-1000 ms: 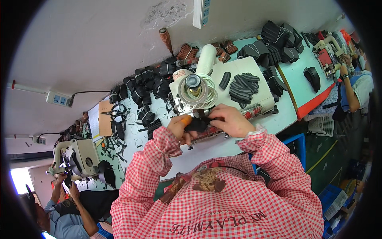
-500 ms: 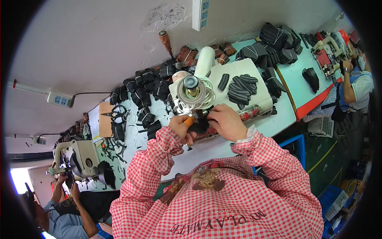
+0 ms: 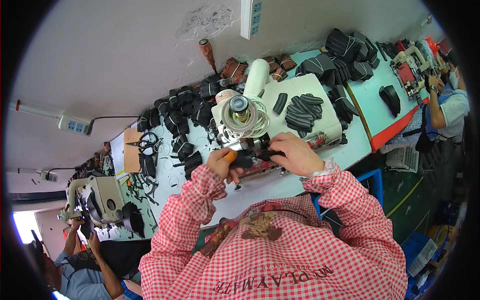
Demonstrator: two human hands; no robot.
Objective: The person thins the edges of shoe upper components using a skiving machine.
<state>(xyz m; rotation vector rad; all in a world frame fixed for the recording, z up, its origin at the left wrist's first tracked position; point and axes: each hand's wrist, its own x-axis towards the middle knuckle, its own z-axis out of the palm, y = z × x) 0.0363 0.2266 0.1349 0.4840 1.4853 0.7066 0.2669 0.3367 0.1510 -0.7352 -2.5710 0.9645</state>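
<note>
My left hand [image 3: 221, 164] is closed at the near side of a cream sewing machine [image 3: 280, 97]. Its fingers grip the edge of a dark flat piece [image 3: 243, 160], which lies under the machine's front metal parts [image 3: 257, 144]. Something orange [image 3: 231, 156] sits at these fingertips; whether it is a finger cover or a handle I cannot make out. Right of the metal parts, my right hand [image 3: 296, 154] pinches a narrow black piece [image 3: 270, 154] between thumb and fingers. Whether the two dark pieces join is hidden.
Curved black pieces [image 3: 304, 111] lie on the machine's top. Tied black bundles [image 3: 177, 122] and scissors [image 3: 146, 143] are on the left; more bundles [image 3: 317, 65] stand at the back right. Co-workers sit at machines on the left [image 3: 90, 270] and right [image 3: 450, 107].
My hands have moved apart: the left slightly left and down, the right slightly right. More of the dark piece and the metal parts shows between them.
</note>
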